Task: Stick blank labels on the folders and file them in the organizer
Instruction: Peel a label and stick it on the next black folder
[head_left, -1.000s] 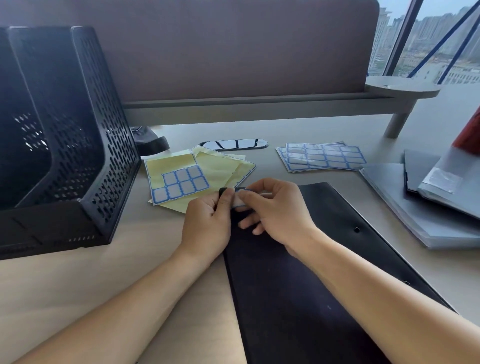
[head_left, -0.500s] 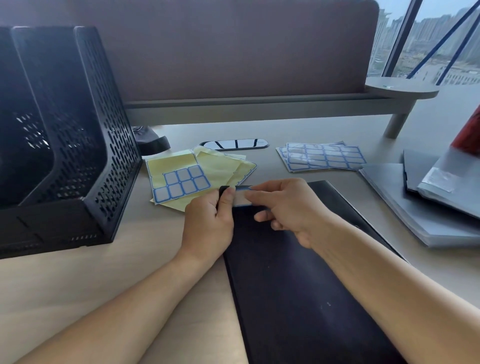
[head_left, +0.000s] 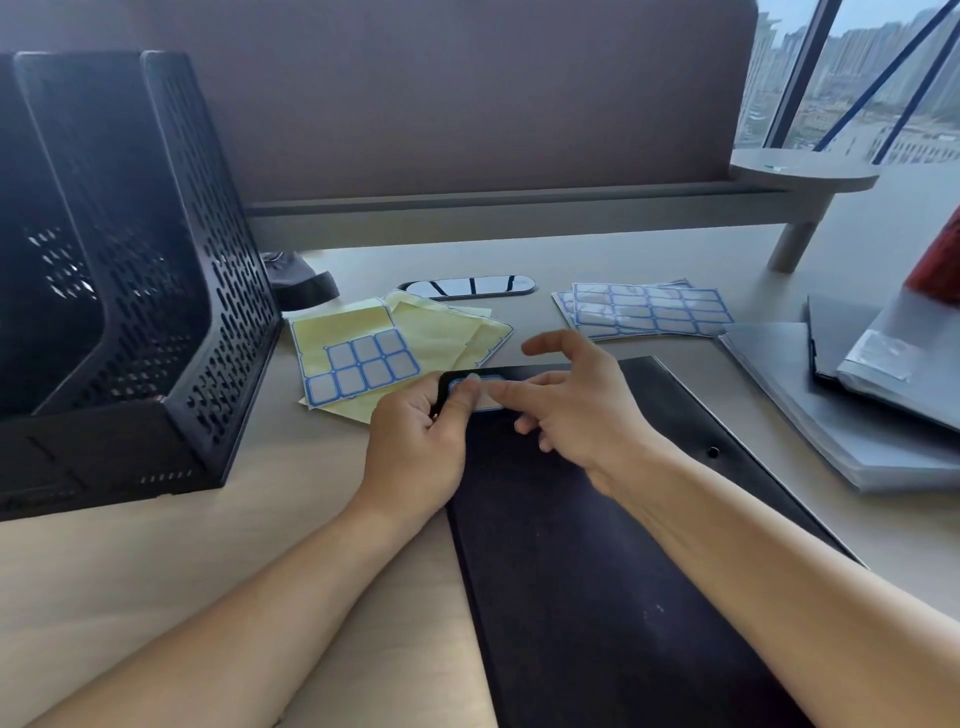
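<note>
1. Since 0.5 s ago the right hand (head_left: 582, 405) has opened up: fingers that were pinched on the label (head_left: 485, 396) w/ the thumb now splay wide, thumb lifted toward the far side, index laid across the label's right half.
2. Left hand (head_left: 421, 447) hasn't shifted: fingers curled round the black folder's (head_left: 597, 561) far-left corner, thumb pressing flat on the label's left half. Narrow grip, holding folder edge.
3. Head view, landmark = black folder. It lies flat on the desk (head_left: 156, 571), long axis running from near edge up to the hands; both forearms cross over it or just beside it.
4. Label, blue-bordered, sits on the folder's far-left corner, mostly hidden by thumb and index, so can't tell if it's fully stuck down.
5. Just left of the folder's far corner: yellow backing sheets (head_left: 395, 343), top one w/ seven labels left on it; near edge tucked behind left hand.
6. Far-right of the folder's top edge: fresh label sheets (head_left: 644, 309), fanned stack, apart from folder.
7. Right of the folder: grey folder pile (head_left: 841, 405), w/ a dark one and a clear-sleeved one on top.
8. Well left of the folder: black mesh organizer (head_left: 130, 270), upright, slots look dark, contents not clear.
9. Beyond the folder, past the yellow sheets: glossy oval desk insert (head_left: 467, 287).
</note>
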